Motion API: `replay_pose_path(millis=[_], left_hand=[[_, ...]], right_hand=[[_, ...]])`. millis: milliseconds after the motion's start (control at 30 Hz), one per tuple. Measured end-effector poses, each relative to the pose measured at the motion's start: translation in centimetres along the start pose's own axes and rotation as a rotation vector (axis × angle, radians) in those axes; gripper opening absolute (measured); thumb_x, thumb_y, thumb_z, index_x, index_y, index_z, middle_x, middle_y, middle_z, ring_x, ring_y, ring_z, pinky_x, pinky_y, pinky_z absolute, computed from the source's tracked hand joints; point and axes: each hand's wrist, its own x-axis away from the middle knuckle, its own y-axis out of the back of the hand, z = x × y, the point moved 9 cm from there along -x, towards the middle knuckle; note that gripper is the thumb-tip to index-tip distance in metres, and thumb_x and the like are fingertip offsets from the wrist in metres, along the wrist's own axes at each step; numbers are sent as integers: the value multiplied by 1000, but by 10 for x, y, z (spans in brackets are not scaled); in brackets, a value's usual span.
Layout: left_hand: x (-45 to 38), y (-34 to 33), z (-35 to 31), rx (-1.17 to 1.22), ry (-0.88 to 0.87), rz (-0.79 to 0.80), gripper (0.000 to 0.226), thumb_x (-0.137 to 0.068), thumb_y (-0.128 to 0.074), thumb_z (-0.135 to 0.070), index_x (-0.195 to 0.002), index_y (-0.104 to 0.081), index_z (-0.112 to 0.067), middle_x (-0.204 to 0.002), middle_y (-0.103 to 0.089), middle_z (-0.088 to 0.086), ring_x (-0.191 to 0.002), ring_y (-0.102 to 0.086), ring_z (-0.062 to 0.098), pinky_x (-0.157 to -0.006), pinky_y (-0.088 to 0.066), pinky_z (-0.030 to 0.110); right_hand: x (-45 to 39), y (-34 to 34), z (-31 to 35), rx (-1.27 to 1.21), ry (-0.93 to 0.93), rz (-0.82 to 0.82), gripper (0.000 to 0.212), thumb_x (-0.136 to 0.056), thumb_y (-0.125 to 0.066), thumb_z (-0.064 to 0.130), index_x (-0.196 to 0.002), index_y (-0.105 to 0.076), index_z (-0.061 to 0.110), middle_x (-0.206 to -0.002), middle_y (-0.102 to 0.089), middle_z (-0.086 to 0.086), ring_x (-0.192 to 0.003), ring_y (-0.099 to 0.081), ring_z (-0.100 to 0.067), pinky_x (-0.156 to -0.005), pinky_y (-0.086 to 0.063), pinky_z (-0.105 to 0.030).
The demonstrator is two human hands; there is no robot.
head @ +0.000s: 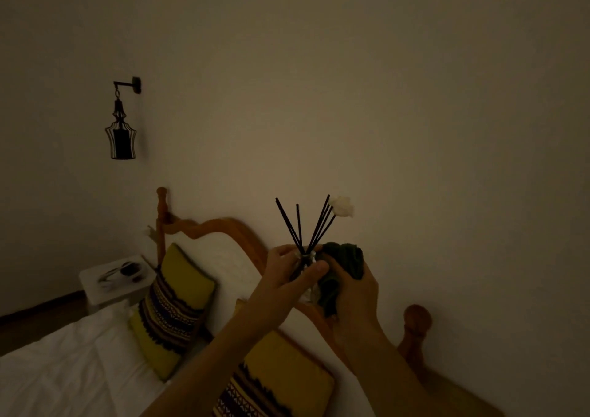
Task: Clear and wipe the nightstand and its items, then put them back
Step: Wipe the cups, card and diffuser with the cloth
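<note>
The room is dim. I hold a small glass reed diffuser (303,262) up in front of the wall. Several black sticks and one white flower fan out of its neck. My left hand (289,268) grips the bottle from the left, thumb across its front. My right hand (351,292) holds a dark green cloth (343,262) bunched against the bottle's right side. Most of the bottle is hidden by fingers and cloth. The nightstand I stand at is out of view.
Below my arms lies a bed with white linen (79,353), two yellow patterned pillows (174,308) and a carved wooden headboard (220,228). A white nightstand (95,284) with a cup sits beyond the bed. A black lantern lamp (121,129) hangs on the wall.
</note>
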Motion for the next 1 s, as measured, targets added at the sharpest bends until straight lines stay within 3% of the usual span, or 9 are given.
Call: replay_pose_path(millis=[100, 167, 333, 433, 533, 633, 733, 800, 1000], left_hand=[[0, 8, 2, -59, 17, -58, 12, -82, -59, -44, -93, -58, -39, -105, -38, -3, -114, -46, 21, -101, -46, 23], [0, 12, 0, -93, -9, -85, 14, -84, -57, -47, -89, -58, -34, -95, -41, 0, -98, -50, 20, -91, -48, 26], [6, 20, -8, -73, -97, -130, 14, -92, -59, -32, -89, -70, -24, -69, -64, -3, -68, -63, 9, -64, -52, 18], [12, 24, -8, -100, -101, -159, 19, -90, -63, -30, -97, -73, -16, -75, -70, -5, -72, -69, 8, -66, -54, 19], [17, 23, -14, -157, -118, -211, 31, -83, -68, -37, -100, -73, -12, -81, -71, -2, -81, -69, 9, -74, -57, 25], [19, 27, -22, -238, -161, -291, 24, -82, -72, -32, -97, -73, -13, -79, -67, -2, -80, -66, 9, -77, -55, 26], [21, 33, -18, -212, -126, -396, 14, -87, -72, -24, -95, -73, -13, -81, -70, 1, -82, -68, 16, -81, -56, 36], [24, 33, -18, -254, -140, -471, 16, -86, -74, -26, -95, -73, -13, -85, -70, -1, -86, -66, 13, -82, -54, 30], [25, 22, -16, -273, -137, -437, 16, -83, -77, -27, -97, -72, -21, -89, -69, -6, -88, -64, 5, -81, -52, 23]], right_hand=[[8, 7, 1, 67, 94, -90, 39, -79, -82, 26, -114, -66, 16, -107, -70, -13, -99, -68, -36, -91, -55, -57], [18, 7, 5, 116, 168, -118, 41, -81, -80, 28, -118, -64, 21, -108, -70, -6, -101, -68, -29, -94, -54, -53], [38, 6, 11, 221, 275, -116, 48, -66, -80, 51, -109, -60, 42, -101, -68, 13, -95, -68, -9, -81, -58, -27], [35, 8, 9, 271, 242, -98, 65, -54, -77, 68, -110, -62, 39, -101, -69, 11, -95, -68, -13, -85, -58, -36], [26, 13, 9, 230, 222, -158, 59, -64, -84, 53, -113, -64, 27, -102, -70, -1, -96, -69, -24, -90, -57, -49], [20, 20, 8, 239, 232, -239, 51, -77, -82, 38, -119, -61, 18, -105, -68, -6, -99, -67, -28, -92, -55, -53], [36, 21, 14, 312, 354, -299, 51, -81, -74, 45, -123, -55, 24, -102, -64, 9, -96, -65, -12, -87, -56, -28], [56, 14, 20, 326, 476, -281, 54, -80, -68, 51, -127, -48, 35, -110, -62, 15, -104, -63, -5, -82, -51, -8], [62, 15, 30, 361, 610, -281, 50, -88, -67, 35, -132, -44, 33, -124, -58, 9, -116, -58, -5, -100, -50, -22]])
